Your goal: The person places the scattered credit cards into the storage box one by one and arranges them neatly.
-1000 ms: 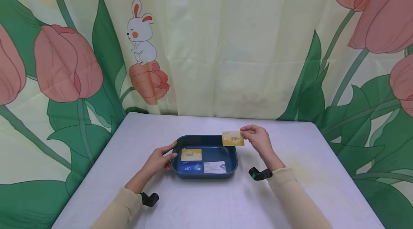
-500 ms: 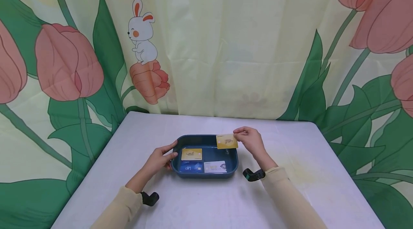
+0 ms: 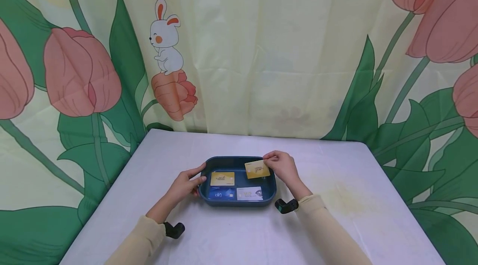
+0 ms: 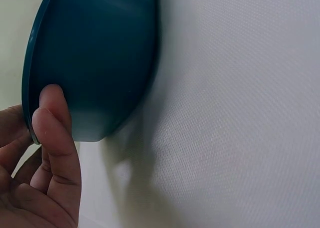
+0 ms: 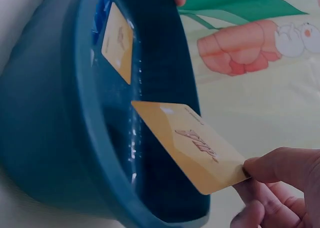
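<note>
A dark blue rectangular tray (image 3: 237, 203) with rounded corners stands on the table. My left hand (image 3: 184, 185) grips its left rim, with fingers on both sides of the wall in the left wrist view. Between thumb and fingers, my right hand (image 3: 284, 168) pinches one end of a gold card (image 5: 195, 148), which slants above the tray's back right part. On the tray's floor lie a second gold card (image 3: 222, 178) at the left, a blue card (image 3: 222, 193) at the front left, and a white card (image 3: 249, 193) at the front right.
A white cloth covers the table (image 3: 224, 236). Behind it hangs a curtain (image 3: 261, 69) printed with tulips and a rabbit. Each wrist wears a small black camera, one of them the left wrist camera (image 3: 174, 230).
My right hand has moved left and slightly toward me, bringing the gold card from the tray's right back rim to over its interior. The left hand keeps its hold.
</note>
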Action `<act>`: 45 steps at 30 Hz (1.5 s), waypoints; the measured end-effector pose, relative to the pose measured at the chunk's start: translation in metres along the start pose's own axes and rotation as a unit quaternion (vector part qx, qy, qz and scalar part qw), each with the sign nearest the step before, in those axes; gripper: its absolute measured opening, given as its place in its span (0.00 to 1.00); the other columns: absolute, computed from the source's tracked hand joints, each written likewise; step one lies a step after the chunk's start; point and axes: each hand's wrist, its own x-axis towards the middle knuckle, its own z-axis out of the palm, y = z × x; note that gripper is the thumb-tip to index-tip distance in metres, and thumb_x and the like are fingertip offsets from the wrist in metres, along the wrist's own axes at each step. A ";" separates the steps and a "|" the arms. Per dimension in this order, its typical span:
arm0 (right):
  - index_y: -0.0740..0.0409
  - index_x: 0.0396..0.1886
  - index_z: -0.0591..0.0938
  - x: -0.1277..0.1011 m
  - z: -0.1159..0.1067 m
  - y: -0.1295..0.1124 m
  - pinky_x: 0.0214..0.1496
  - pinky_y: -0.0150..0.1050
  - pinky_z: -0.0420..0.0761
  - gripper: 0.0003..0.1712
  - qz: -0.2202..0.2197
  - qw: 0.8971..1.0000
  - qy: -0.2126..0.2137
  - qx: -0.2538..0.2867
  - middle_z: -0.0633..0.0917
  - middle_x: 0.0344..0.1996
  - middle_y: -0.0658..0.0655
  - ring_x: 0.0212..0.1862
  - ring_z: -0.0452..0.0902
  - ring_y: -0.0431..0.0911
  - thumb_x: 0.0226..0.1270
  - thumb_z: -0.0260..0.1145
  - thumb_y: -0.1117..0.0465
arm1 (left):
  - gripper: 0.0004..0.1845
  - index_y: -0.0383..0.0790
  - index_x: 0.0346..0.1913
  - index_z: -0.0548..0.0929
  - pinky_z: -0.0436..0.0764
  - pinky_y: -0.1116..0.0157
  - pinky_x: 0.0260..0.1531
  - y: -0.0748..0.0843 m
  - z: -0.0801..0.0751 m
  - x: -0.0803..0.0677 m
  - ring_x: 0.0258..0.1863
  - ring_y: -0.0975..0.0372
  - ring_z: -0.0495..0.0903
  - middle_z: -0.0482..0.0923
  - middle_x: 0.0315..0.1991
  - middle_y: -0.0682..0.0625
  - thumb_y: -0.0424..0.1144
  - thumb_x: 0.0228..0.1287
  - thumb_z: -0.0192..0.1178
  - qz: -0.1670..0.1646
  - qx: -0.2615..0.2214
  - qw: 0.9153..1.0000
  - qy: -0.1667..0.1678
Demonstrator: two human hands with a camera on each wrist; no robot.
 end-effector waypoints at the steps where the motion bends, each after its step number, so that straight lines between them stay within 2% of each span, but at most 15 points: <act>1: 0.58 0.42 0.89 0.000 0.001 0.000 0.47 0.44 0.85 0.09 -0.002 1.000 0.001 -0.006 0.91 0.41 0.59 0.44 0.86 0.49 0.69 0.69 0.59 | 0.31 0.54 0.76 0.71 0.82 0.62 0.26 0.000 0.000 0.000 0.18 0.57 0.77 0.73 0.70 0.36 0.37 0.73 0.64 0.000 0.000 1.000 0.000; 14: 0.55 0.38 0.88 -0.002 0.017 -0.002 0.45 0.44 0.84 0.05 -0.002 0.999 0.007 -0.046 0.92 0.39 0.57 0.43 0.86 0.50 0.68 0.71 0.59 | 0.30 0.54 0.76 0.71 0.82 0.63 0.26 -0.001 -0.002 -0.002 0.19 0.57 0.77 0.71 0.72 0.36 0.38 0.74 0.63 0.002 -0.016 1.000 -0.003; 18: 0.54 0.37 0.88 -0.001 0.021 -0.003 0.53 0.47 0.74 0.03 -0.030 0.996 0.017 -0.086 0.92 0.35 0.54 0.44 0.86 0.51 0.67 0.71 0.60 | 0.30 0.55 0.76 0.71 0.82 0.63 0.26 -0.001 -0.002 -0.002 0.19 0.57 0.76 0.71 0.72 0.36 0.38 0.74 0.63 0.001 -0.016 1.000 -0.001; 22: 0.51 0.36 0.87 0.000 0.027 -0.003 0.53 0.52 0.63 0.02 -0.061 0.986 0.027 -0.151 0.90 0.31 0.50 0.42 0.83 0.52 0.66 0.72 0.60 | 0.31 0.54 0.76 0.71 0.82 0.63 0.25 -0.002 -0.001 -0.002 0.19 0.58 0.76 0.71 0.72 0.36 0.38 0.74 0.63 0.003 -0.013 1.000 0.001; 27: 0.51 0.38 0.87 0.000 0.035 -0.001 0.53 0.52 0.63 0.03 -0.079 0.970 0.029 -0.227 0.88 0.29 0.49 0.39 0.76 0.50 0.66 0.72 0.59 | 0.31 0.54 0.77 0.71 0.82 0.63 0.25 -0.003 -0.001 -0.002 0.19 0.58 0.76 0.70 0.73 0.36 0.37 0.74 0.63 0.005 -0.013 1.000 -0.003; 32: 0.51 0.40 0.88 -0.001 0.040 -0.003 0.52 0.51 0.64 0.05 -0.110 0.952 0.028 -0.283 0.87 0.28 0.49 0.37 0.72 0.49 0.66 0.73 0.58 | 0.31 0.55 0.76 0.71 0.82 0.63 0.25 -0.003 -0.001 -0.002 0.19 0.58 0.76 0.71 0.72 0.36 0.38 0.74 0.63 0.006 -0.015 1.000 0.001; 41: 0.51 0.40 0.89 -0.001 0.044 -0.001 0.53 0.50 0.65 0.06 -0.122 0.936 0.027 -0.329 0.89 0.31 0.51 0.38 0.73 0.50 0.65 0.74 0.58 | 0.31 0.54 0.77 0.71 0.82 0.63 0.25 -0.002 0.001 -0.004 0.19 0.58 0.76 0.71 0.71 0.36 0.38 0.74 0.63 0.008 -0.017 1.000 -0.002; 45: 0.52 0.38 0.89 -0.001 0.043 0.000 0.52 0.51 0.65 0.06 -0.138 0.925 0.035 -0.353 0.89 0.30 0.50 0.37 0.74 0.50 0.63 0.76 0.57 | 0.31 0.54 0.77 0.71 0.82 0.63 0.25 -0.001 0.001 -0.004 0.19 0.58 0.76 0.72 0.71 0.36 0.38 0.74 0.63 0.011 -0.017 1.000 0.000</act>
